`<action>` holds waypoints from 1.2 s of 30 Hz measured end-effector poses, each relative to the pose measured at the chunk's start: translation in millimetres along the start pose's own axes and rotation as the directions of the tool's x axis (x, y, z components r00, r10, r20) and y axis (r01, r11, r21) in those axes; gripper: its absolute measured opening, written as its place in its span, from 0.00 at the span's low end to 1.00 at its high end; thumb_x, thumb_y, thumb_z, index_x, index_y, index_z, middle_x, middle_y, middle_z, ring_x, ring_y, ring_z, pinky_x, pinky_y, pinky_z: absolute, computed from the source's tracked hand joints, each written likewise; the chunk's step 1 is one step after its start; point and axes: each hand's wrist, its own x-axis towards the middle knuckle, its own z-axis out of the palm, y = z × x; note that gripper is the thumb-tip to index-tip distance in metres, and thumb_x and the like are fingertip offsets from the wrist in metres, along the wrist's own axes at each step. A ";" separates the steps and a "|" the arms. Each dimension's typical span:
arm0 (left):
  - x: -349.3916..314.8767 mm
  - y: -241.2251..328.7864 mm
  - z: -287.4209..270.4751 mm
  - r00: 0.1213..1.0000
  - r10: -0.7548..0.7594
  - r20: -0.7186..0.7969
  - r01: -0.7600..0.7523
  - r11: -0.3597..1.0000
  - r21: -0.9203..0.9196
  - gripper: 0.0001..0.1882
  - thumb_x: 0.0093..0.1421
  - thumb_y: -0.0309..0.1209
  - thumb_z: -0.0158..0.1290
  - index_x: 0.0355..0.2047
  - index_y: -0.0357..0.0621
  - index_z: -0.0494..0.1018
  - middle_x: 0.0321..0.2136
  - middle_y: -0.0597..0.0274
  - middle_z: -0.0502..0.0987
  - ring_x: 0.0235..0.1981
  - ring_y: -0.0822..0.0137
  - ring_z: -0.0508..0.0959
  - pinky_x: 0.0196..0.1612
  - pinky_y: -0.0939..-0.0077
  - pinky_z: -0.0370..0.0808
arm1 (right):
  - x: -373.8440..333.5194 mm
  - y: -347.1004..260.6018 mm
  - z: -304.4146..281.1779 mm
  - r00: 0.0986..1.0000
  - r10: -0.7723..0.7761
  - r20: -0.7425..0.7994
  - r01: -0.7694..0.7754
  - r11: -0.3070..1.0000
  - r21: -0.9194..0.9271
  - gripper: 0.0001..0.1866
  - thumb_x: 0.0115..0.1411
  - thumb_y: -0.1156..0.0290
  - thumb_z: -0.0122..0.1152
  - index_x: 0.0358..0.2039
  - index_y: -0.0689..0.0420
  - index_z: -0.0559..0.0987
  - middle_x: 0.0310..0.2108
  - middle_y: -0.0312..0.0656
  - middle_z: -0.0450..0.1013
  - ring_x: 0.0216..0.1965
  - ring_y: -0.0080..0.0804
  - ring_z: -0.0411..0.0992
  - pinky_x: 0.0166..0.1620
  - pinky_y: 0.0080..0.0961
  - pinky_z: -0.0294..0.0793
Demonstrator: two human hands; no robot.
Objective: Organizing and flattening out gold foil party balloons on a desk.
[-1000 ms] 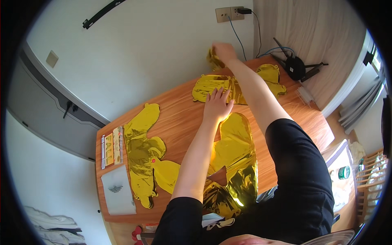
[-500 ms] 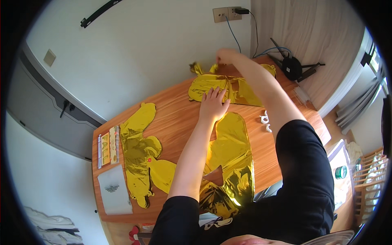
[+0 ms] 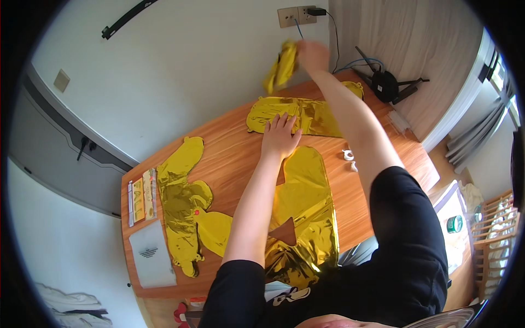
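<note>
My right hand [image 3: 313, 56], smeared by motion, is raised near the wall beyond the far table edge. A folded gold foil balloon [image 3: 281, 70] hangs from its closed fingers. My left hand [image 3: 280, 134] lies flat with fingers spread on the near edge of another flat foil balloon [image 3: 273, 112], which stretches right beneath my right forearm. Just nearer me lies a larger uninflated foil balloon [image 3: 307, 191], with a triangular gap in its shape; my left forearm covers part of it. A curvy foil balloon [image 3: 183, 202] with several lobes rests at the table's left.
On the left of the wooden table [image 3: 229, 164] are a printed card packet [image 3: 143, 198] and a pale plastic bag [image 3: 153, 257]. Rolls of white ribbon or tape [image 3: 348, 155] sit right of centre. A black router [image 3: 384, 86] with cables stands at the far right corner.
My right hand has risen toward the wall, lifting the small foil balloon off the far table edge. My left hand stays flat on the other balloon.
</note>
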 end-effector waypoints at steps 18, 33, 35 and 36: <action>-4.3 -20.8 -2.3 0.999 -0.045 -0.015 0.045 0.999 -0.006 0.32 0.70 0.53 0.40 0.70 0.55 0.60 0.72 0.58 0.57 0.73 0.55 0.53 0.74 0.51 0.48 | 2.8 11.8 -20.7 0.966 -0.057 -0.250 0.073 0.996 0.055 0.11 0.64 0.68 0.55 0.42 0.49 0.84 0.38 0.44 0.81 0.42 0.44 0.79 0.49 0.38 0.77; 0.8 -4.4 -2.5 0.999 -0.033 -0.007 0.033 0.999 -0.027 0.32 0.69 0.54 0.40 0.70 0.59 0.60 0.72 0.61 0.56 0.73 0.58 0.53 0.74 0.52 0.47 | -53.9 28.4 -184.6 0.792 -0.392 0.468 -0.364 0.312 0.878 0.21 0.72 0.66 0.51 0.61 0.62 0.71 0.52 0.44 0.74 0.54 0.31 0.73 0.56 0.33 0.76; 6.5 1.8 -2.3 1.000 -0.013 -0.015 0.013 1.000 -0.028 0.32 0.69 0.54 0.40 0.70 0.59 0.60 0.72 0.61 0.55 0.73 0.58 0.53 0.74 0.52 0.47 | -59.2 49.1 -199.0 0.769 -0.433 0.469 -0.422 0.206 0.883 0.21 0.71 0.67 0.53 0.61 0.62 0.71 0.51 0.43 0.74 0.54 0.32 0.73 0.56 0.32 0.76; 8.9 3.2 -0.7 1.000 -0.005 -0.019 0.004 1.000 -0.023 0.32 0.69 0.55 0.39 0.70 0.59 0.60 0.73 0.61 0.55 0.74 0.58 0.53 0.74 0.52 0.47 | -62.0 61.0 -199.9 0.743 -0.483 0.463 -0.483 0.092 0.871 0.22 0.69 0.68 0.56 0.61 0.62 0.70 0.51 0.42 0.74 0.54 0.32 0.73 0.56 0.31 0.75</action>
